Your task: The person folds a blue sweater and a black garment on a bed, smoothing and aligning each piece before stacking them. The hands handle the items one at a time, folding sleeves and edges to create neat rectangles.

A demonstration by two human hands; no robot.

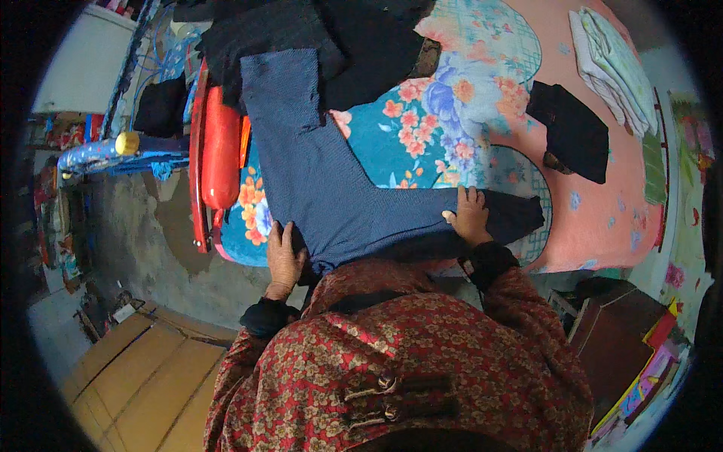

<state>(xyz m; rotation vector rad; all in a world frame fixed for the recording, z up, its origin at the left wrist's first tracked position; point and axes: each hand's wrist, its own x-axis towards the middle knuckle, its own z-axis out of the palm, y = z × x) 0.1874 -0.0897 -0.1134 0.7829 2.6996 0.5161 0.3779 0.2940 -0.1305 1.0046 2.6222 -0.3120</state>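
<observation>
A pair of blue-grey knitted trousers (350, 181) lies spread on the bed before me, its waist towards my body. One leg points away from me, with its end folded over; the other stretches to the right and shows a black end. My left hand (284, 254) rests at the left edge of the waist, fingers pointing away from me. My right hand (469, 214) lies palm down on the right leg, fingers spread. A floral bedspread (412, 124) in teal, pink and blue shows under the trousers.
Dark garments (361, 51) lie beyond the trousers. A folded black cloth (573, 130) and a folded pale quilt (613, 68) lie at the right. A red bed rail (200, 169) with a red cylindrical bolster (219, 147) edges the left side. A brown cabinet (615, 333) stands lower right.
</observation>
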